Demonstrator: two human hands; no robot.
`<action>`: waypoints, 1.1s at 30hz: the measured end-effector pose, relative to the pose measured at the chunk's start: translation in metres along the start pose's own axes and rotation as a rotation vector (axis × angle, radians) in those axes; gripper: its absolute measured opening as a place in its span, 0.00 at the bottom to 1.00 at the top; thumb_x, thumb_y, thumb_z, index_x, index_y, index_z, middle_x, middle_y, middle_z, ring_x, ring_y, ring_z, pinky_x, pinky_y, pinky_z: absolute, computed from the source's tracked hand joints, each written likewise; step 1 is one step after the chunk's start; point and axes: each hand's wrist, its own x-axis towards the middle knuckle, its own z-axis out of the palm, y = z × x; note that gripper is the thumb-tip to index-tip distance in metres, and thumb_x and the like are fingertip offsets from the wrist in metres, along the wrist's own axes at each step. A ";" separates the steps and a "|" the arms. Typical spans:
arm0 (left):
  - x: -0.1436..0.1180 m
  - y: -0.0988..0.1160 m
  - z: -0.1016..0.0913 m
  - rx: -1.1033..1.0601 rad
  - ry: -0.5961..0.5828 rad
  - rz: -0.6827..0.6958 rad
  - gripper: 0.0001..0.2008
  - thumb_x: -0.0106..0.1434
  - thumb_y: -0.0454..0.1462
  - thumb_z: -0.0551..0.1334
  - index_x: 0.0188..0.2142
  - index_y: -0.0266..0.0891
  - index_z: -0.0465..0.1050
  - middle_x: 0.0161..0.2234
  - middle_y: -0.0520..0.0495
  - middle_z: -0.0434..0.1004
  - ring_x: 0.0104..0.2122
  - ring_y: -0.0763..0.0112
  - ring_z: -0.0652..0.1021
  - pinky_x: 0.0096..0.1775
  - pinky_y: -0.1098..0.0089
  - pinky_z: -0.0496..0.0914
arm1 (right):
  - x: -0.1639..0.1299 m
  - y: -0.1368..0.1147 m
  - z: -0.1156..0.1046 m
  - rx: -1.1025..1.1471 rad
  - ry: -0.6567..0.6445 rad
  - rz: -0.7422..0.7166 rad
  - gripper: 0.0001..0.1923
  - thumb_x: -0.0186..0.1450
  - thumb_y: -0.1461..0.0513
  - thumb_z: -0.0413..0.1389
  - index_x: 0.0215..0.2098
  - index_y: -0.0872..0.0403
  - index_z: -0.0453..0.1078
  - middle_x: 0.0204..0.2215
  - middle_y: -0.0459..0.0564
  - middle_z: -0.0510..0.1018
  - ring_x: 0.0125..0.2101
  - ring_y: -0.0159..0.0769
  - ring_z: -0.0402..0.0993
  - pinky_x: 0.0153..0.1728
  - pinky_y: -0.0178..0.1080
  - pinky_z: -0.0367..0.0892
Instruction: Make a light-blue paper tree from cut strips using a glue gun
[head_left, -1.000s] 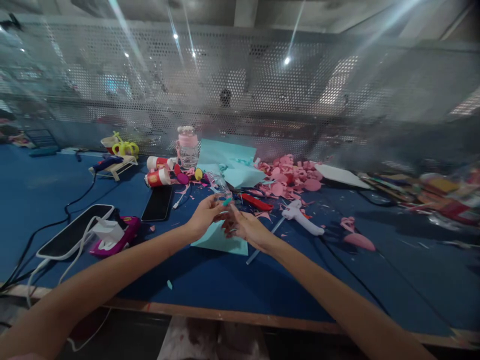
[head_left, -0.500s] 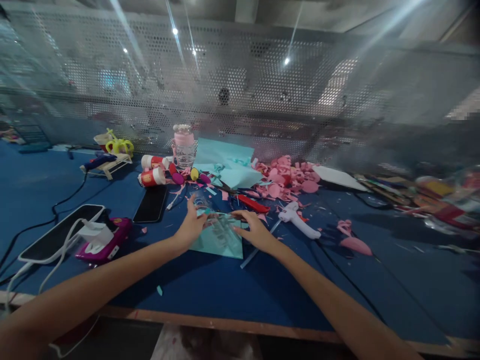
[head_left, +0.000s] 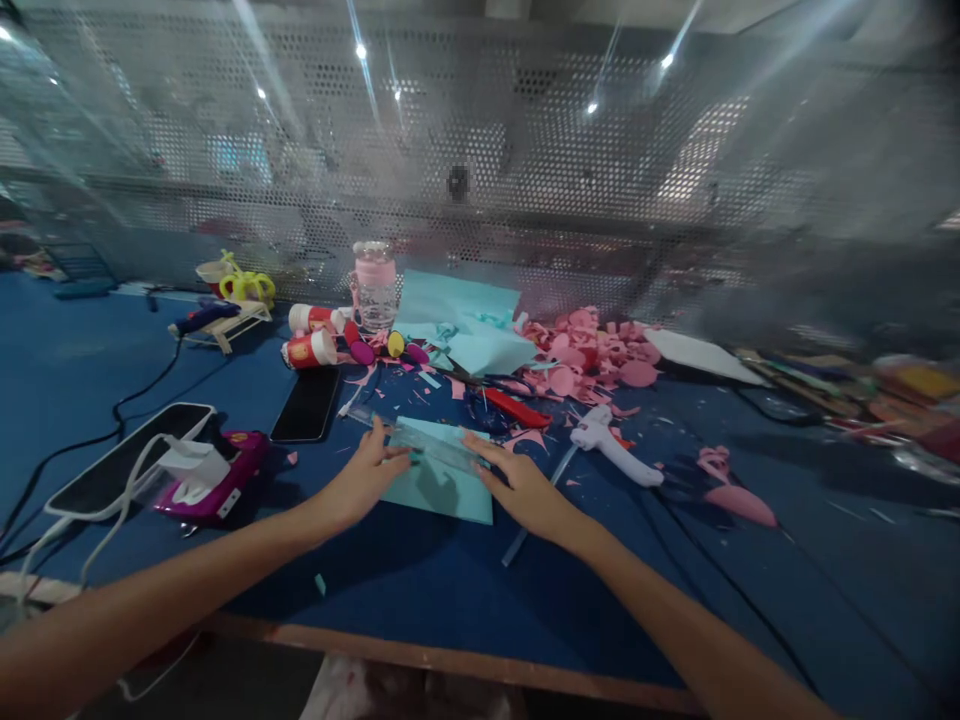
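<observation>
A light blue foam or paper sheet [head_left: 442, 495] lies on the blue tabletop in front of me. Across its upper part is a clear plastic ruler [head_left: 436, 447], slanting slightly down to the right. My left hand [head_left: 367, 475] has its thumb and fingers on the ruler's left part, near the sheet's left edge. At the other end, the fingers of my right hand [head_left: 525, 488] press on the ruler near the sheet's right edge. Fine markings on the ruler cannot be made out.
Right of the sheet lies a white glue gun [head_left: 615, 450] with a clear glue stick. Behind are a red-handled cutter [head_left: 517, 407], pink scraps [head_left: 585, 350], blue sheets [head_left: 457, 300] and a bottle [head_left: 373, 290]. A phone [head_left: 306, 405] and purple power strip [head_left: 232, 480] sit left.
The ruler was tilted up between my hands and now lies flatter on the sheet. My hands have lowered slightly, and my right hand is a little further right. The view has shifted slightly.
</observation>
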 end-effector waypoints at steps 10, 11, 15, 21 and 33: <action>-0.004 0.034 -0.008 0.777 -0.311 0.652 0.37 0.57 0.51 0.54 0.61 0.38 0.44 0.58 0.36 0.52 0.58 0.52 0.55 0.56 0.52 0.48 | -0.001 0.023 -0.040 -0.189 -0.092 -0.028 0.33 0.60 0.54 0.52 0.61 0.47 0.48 0.60 0.50 0.55 0.58 0.42 0.52 0.55 0.47 0.53; 0.001 0.029 -0.004 0.789 -0.345 0.673 0.39 0.57 0.53 0.53 0.62 0.39 0.39 0.61 0.37 0.47 0.60 0.52 0.50 0.57 0.50 0.44 | -0.002 0.024 -0.038 -0.225 -0.111 -0.022 0.34 0.61 0.53 0.50 0.62 0.46 0.43 0.61 0.50 0.52 0.59 0.41 0.49 0.55 0.47 0.52; 0.012 0.008 0.009 0.797 -0.427 0.564 0.39 0.58 0.55 0.48 0.62 0.43 0.33 0.63 0.40 0.40 0.61 0.52 0.42 0.57 0.48 0.39 | -0.003 0.026 -0.018 -0.468 -0.077 0.033 0.28 0.66 0.56 0.39 0.63 0.44 0.34 0.62 0.47 0.45 0.61 0.39 0.40 0.56 0.53 0.49; 0.013 0.001 0.009 0.726 -0.447 0.532 0.28 0.63 0.48 0.46 0.61 0.46 0.42 0.62 0.42 0.44 0.61 0.55 0.43 0.56 0.45 0.41 | 0.010 0.024 0.006 -0.699 0.134 0.185 0.29 0.65 0.64 0.37 0.63 0.46 0.36 0.63 0.44 0.44 0.62 0.42 0.35 0.53 0.58 0.50; 0.009 0.009 0.003 0.466 -0.238 0.509 0.21 0.65 0.35 0.41 0.57 0.42 0.54 0.58 0.44 0.57 0.59 0.64 0.55 0.57 0.49 0.46 | 0.000 0.019 -0.019 -0.605 0.485 0.168 0.24 0.65 0.63 0.37 0.58 0.60 0.56 0.57 0.57 0.60 0.58 0.41 0.51 0.56 0.49 0.53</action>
